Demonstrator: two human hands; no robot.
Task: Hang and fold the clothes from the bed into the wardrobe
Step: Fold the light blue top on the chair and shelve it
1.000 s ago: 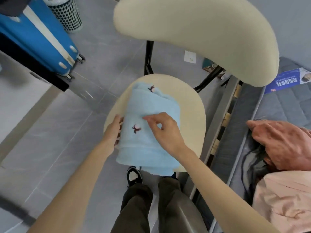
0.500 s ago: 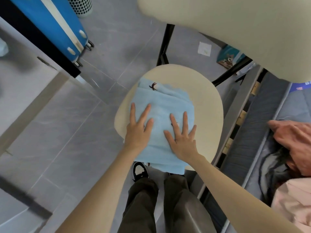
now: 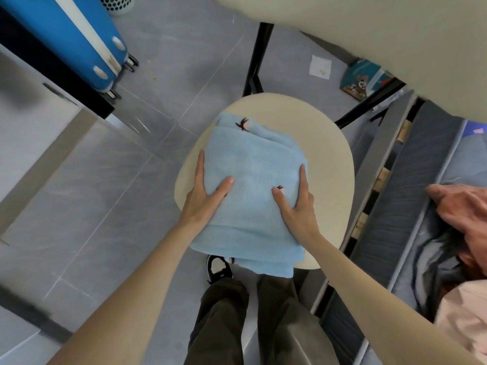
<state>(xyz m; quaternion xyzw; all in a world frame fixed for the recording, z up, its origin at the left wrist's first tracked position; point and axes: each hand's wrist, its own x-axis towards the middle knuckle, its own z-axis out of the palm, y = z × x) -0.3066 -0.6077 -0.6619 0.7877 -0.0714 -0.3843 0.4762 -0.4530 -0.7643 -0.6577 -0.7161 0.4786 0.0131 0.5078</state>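
Observation:
A folded light-blue garment [image 3: 253, 159] with small dark embroidered marks lies on the cream chair seat [image 3: 326, 159], its near edge hanging over the front. My left hand [image 3: 203, 198] grips its left side, thumb on top and fingers along and under the edge. On the right side my right hand [image 3: 297, 206] holds it the same way. More clothes are heaped on the bed at the right: a pink-brown piece [image 3: 469, 212], a dark one [image 3: 434, 259] and a pale pink one [image 3: 466, 317].
The chair's cream backrest [image 3: 369, 30] looms across the top. A blue suitcase [image 3: 87, 40] stands at the upper left beside a pale cabinet panel [image 3: 39, 127]. The grey mattress [image 3: 421, 180] and bed frame run along the right. A printed packet [image 3: 361, 80] lies on the tiled floor.
My hands went from smoothing flat on top of the blue garment to its left and right sides, thumbs on top. The view has shifted slightly closer.

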